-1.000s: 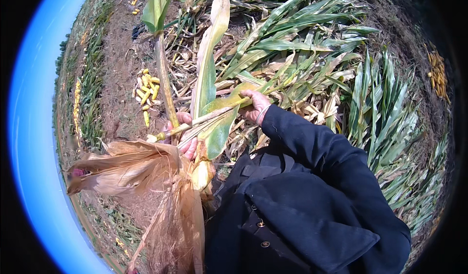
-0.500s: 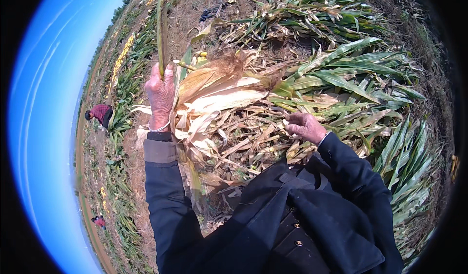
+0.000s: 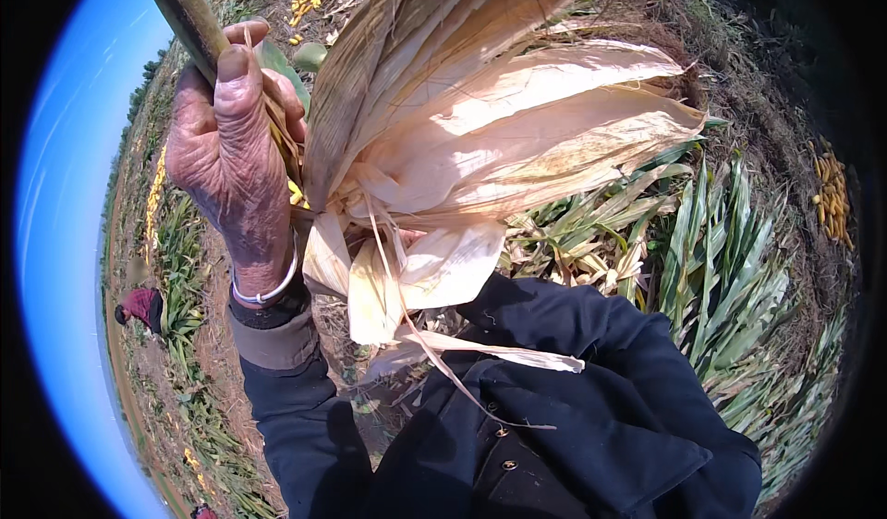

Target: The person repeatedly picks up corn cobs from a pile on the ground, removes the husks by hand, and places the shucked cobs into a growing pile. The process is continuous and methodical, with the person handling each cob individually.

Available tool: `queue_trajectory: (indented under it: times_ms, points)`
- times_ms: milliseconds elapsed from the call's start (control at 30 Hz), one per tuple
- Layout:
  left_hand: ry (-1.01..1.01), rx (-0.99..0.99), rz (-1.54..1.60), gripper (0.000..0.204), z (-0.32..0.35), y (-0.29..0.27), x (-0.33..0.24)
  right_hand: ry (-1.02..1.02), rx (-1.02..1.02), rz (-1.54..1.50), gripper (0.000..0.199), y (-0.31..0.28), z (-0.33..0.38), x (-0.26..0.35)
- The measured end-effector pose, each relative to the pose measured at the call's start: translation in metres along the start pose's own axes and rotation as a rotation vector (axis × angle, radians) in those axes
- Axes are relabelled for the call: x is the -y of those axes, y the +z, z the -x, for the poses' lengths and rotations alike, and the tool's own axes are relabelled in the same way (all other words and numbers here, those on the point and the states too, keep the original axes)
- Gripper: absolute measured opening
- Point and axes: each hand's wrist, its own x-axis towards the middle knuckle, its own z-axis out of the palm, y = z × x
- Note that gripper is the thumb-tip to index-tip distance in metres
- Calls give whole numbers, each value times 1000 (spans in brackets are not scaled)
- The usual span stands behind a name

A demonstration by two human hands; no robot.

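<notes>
Corn husk bundle [image 3: 480, 140] sat just right of the left hand [image 3: 231, 158], its long axis running up-right from the stalk [image 3: 185, 15]. Left fingers were wrapped tight around the stalk, touching the husk base. Right hand was hidden behind the husks; grip unknown. No packages, labels or signs showed; a yellow cob pile [image 3: 832, 195] lay far right of the husks.

Camera position: on the person's head, a single wide fisheye view.
Direction: tilted down and forward over the chest and arms, blue sky along the left rim.
Closeness: very near; left hand [image 3: 236, 163] and dry husks [image 3: 480, 140] fill the centre.
Edges: straight lines bend; corners are black.
</notes>
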Motion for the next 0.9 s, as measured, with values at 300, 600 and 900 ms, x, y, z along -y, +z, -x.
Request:
queue_trajectory:
  times_ms: [300,600,900]
  points:
    - [-824,-270,-130,25,157,-101,176,49,-664,119,93,-127,137,78]
    - [-1243,251,24,22,333,-40,197,76,-1706,497,85,-267,389,117]
    - [-1257,589,18,19,364,6,204,777,-2327,982,77,-167,721,111]
